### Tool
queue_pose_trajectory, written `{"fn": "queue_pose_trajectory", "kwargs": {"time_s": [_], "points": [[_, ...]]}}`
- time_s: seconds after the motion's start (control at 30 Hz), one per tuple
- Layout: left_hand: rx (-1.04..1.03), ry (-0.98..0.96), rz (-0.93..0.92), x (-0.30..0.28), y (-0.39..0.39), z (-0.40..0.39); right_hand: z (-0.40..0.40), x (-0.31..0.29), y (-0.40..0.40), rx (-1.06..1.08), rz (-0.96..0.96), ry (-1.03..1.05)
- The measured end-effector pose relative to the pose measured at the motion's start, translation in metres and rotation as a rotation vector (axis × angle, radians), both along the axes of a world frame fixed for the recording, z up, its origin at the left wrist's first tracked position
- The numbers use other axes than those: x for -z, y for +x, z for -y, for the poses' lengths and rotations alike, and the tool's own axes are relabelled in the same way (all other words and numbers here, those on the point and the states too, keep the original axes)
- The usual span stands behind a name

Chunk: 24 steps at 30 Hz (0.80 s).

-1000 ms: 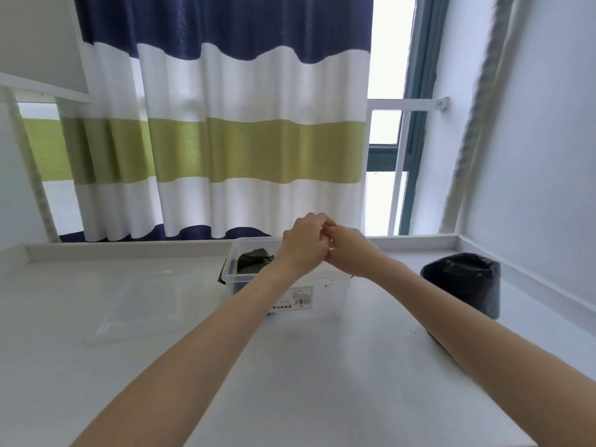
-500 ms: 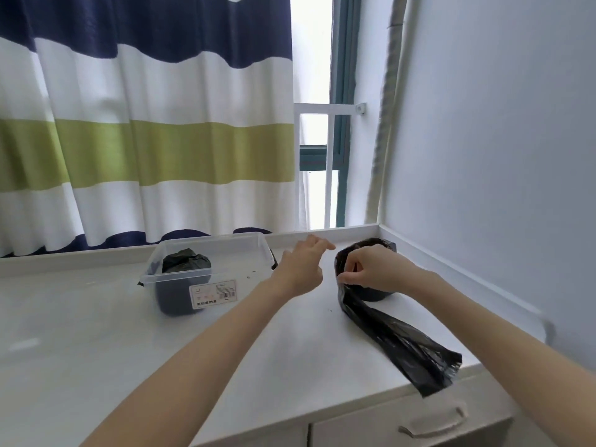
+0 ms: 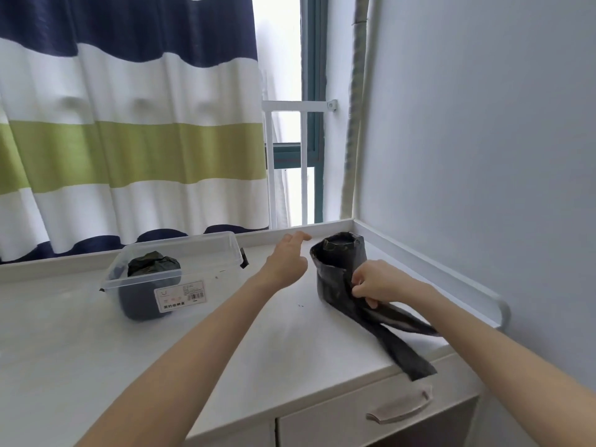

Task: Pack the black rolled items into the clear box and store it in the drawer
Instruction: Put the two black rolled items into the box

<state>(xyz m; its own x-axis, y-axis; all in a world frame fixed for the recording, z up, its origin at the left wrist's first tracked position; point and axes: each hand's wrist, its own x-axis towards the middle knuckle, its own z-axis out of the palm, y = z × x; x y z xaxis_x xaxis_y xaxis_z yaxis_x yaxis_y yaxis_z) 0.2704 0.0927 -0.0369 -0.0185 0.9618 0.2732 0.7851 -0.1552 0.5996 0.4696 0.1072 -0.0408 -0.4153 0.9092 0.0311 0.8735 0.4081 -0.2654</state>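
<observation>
A: Where does the black roll (image 3: 338, 269) stand?

B: Upright on the white counter (image 3: 80, 333), near the far right corner, just right of the person's left hand (image 3: 287, 264) and touching the right hand (image 3: 375, 282). A loose black strip (image 3: 396, 340) trails from its base toward the near edge, and its end hangs slightly over that edge.

A: And the containers?

B: The clear box (image 3: 180, 272) sits well left of the left hand, open on top, with a white label on its near wall. One crumpled black item (image 3: 153, 264) lies inside at the box's left end; the rest of the interior looks bare. A small black scrap sticks out by the box's far right corner.

A: What room is there around the hands?

B: The counter between the box and the roll is bare, as is the stretch below the forearms. A raised lip runs along the back and right sides. Below the near edge, under the right forearm, sits the drawer (image 3: 371, 424) with its handle (image 3: 400, 408), closed.

A: The hands themselves?

B: The right hand pinches the strip against the roll's side, fingers closed on it. The left hand holds nothing, fingers loosely spread, reaching toward the roll's top without touching it.
</observation>
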Motion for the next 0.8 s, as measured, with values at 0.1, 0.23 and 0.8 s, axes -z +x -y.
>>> {"fn": "queue_pose_trajectory", "kwargs": {"time_s": [0.1, 0.23, 0.8], "points": [[-0.009, -0.037, 0.073, 0.002, 0.001, -0.005, -0.007, -0.003, 0.018, 0.099, -0.127, 0.031], [-0.01, -0.101, 0.136, 0.007, 0.004, -0.014, -0.021, -0.003, 0.027, 0.194, -0.19, 0.21], [0.175, -0.251, 0.616, 0.046, 0.041, -0.067, -0.067, 0.024, 0.022, 0.106, -0.648, -0.084]]}}
